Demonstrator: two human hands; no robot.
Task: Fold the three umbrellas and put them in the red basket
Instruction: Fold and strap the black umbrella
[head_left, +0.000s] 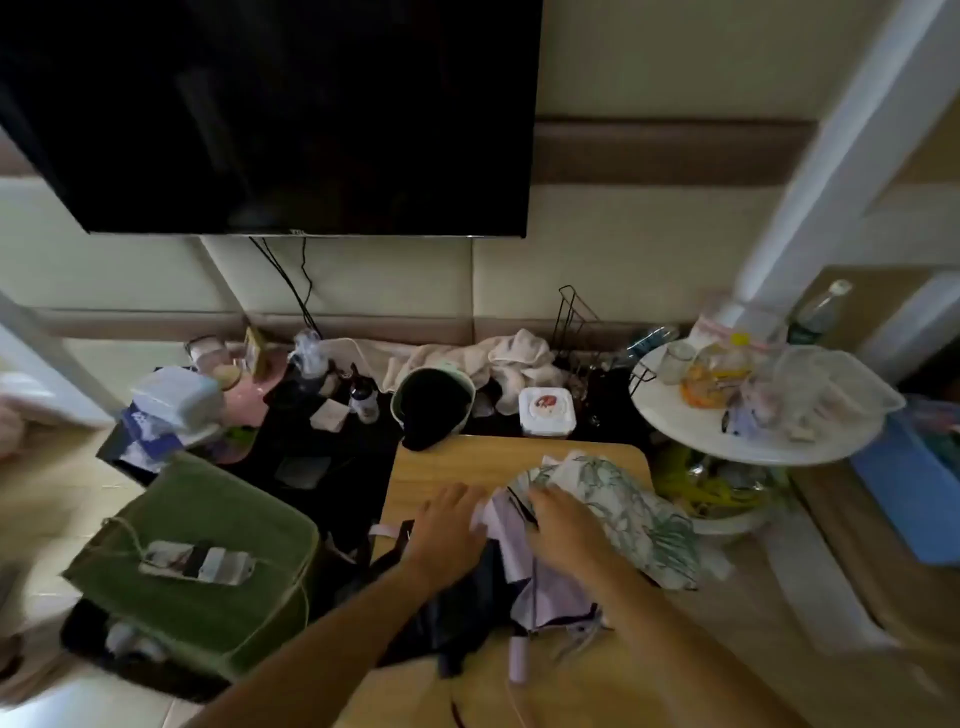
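Note:
Three loose umbrellas lie heaped on a small wooden table (457, 462). A lilac umbrella (545, 592) is in the middle with its pale handle (518, 660) pointing toward me. A dark navy one (462, 618) lies under it on the left. A white umbrella with a green leaf print (628, 509) lies on the right. My left hand (449, 525) rests on the far end of the lilac fabric, fingers curled at its edge. My right hand (563, 525) lies flat over the lilac and leaf-print fabric. The frame is blurred. No red basket is in view.
A green fabric box (208, 525) with a small pack on top stands left of the table. Behind is a dark low cabinet crowded with bottles, a green bucket (434, 400), towels and a tissue box. A round white side table (748, 431) with jars stands right. A TV hangs above.

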